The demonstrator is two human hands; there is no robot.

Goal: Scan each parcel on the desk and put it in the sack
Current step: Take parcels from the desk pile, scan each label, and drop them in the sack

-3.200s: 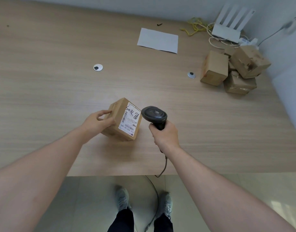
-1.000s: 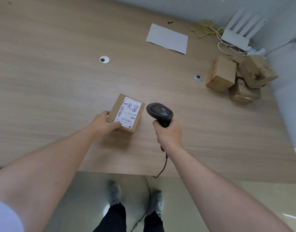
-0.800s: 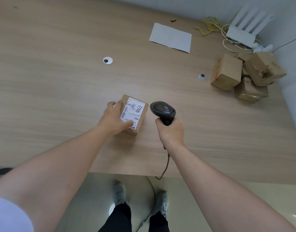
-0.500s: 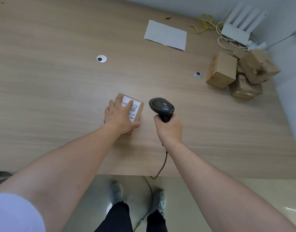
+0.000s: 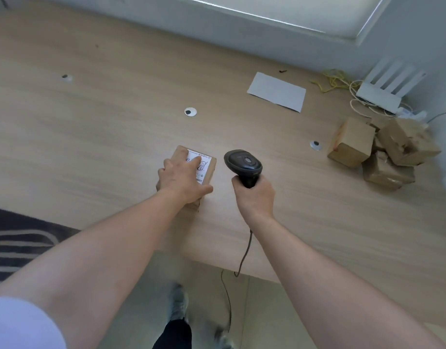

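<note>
A small cardboard parcel (image 5: 206,170) with a white label on top sits on the wooden desk (image 5: 116,137) near its front edge. My left hand (image 5: 180,178) lies over it from above, fingers on the label and thumb round the near right side, gripping it. Just to the right, my right hand (image 5: 253,196) holds a black barcode scanner (image 5: 243,165) upright by its handle, with its cable hanging over the desk edge. A dark striped sack (image 5: 17,245) shows at the left below the desk.
A pile of several brown parcels (image 5: 383,152) sits at the right end of the desk. Behind it are a white router (image 5: 383,89) and tangled cables. A white sheet of paper (image 5: 277,94) lies further back. Three round cable grommets dot the desk.
The parcel was laid flat with its label up. My left hand moved from its side onto its top and closed round it. The view turned left, bringing the sack into sight.
</note>
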